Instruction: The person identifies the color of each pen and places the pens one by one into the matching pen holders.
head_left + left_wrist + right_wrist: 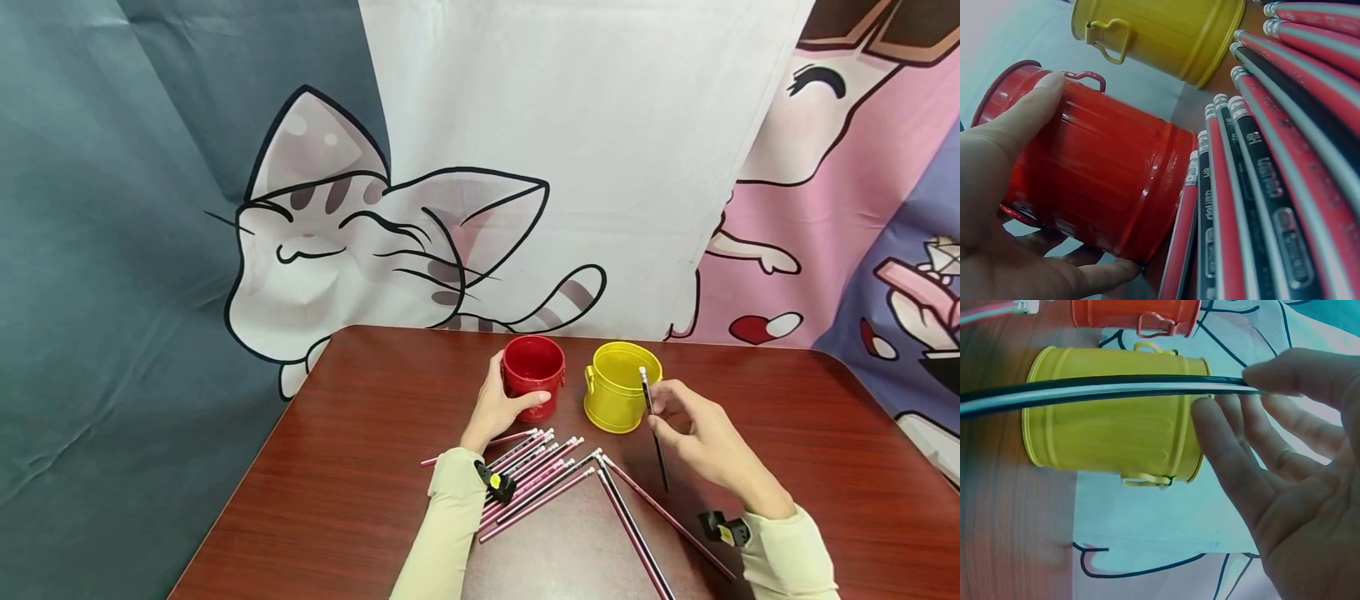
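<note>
My left hand (495,408) grips a small red bucket (536,379), its thumb across the near side and the fingers round the other. In the left wrist view the red bucket (1104,162) shows a side handle, and pencils lie close to its base. To the right stands a yellow bucket (617,408) with side handles. Between thumb and fingers, my right hand (705,433) pinches a black pencil (658,454) near its eraser end. That pencil points downward, in front of the yellow bucket (1110,437) in the right wrist view.
Several pink and black pencils (536,487) with white eraser ends lie in a pile below the red bucket. More pencils (633,533) lie slantwise to the right. The brown table (337,475) backs onto a cartoon-printed cloth (600,125).
</note>
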Motion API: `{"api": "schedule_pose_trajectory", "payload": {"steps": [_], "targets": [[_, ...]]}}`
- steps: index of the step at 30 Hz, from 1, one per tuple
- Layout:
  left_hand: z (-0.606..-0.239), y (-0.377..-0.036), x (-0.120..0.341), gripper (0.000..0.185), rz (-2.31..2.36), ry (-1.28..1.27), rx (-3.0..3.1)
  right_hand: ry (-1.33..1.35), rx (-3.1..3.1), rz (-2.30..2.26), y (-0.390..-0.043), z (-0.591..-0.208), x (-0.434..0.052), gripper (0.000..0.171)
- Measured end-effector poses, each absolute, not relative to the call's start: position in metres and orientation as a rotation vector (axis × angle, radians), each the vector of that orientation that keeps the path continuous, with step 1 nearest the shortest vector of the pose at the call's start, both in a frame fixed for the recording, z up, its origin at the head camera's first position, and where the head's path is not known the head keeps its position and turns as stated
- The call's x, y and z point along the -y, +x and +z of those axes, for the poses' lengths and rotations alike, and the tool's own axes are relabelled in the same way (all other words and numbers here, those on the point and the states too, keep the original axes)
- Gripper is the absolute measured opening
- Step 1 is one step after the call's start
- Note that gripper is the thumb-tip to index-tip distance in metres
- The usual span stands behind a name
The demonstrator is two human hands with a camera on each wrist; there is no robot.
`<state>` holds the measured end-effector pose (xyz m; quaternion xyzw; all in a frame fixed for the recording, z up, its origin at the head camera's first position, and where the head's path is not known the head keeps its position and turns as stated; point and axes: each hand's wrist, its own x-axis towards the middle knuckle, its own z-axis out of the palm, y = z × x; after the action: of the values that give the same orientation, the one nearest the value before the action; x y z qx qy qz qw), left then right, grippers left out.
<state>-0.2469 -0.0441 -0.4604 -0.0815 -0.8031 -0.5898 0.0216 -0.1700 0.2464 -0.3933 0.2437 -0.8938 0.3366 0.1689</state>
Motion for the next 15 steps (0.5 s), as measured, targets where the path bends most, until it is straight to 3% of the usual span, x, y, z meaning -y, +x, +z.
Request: {"api": "schedule_pose_trajectory", "payload": {"steps": [15], "targets": [[-0.4616, -0.2479, 0.0442, 0.088, -1.811, -0.278, 2.478, 0.658, 2.446, 1.074, -0.1666, -0.3920, -0.2424, 0.038]]}}
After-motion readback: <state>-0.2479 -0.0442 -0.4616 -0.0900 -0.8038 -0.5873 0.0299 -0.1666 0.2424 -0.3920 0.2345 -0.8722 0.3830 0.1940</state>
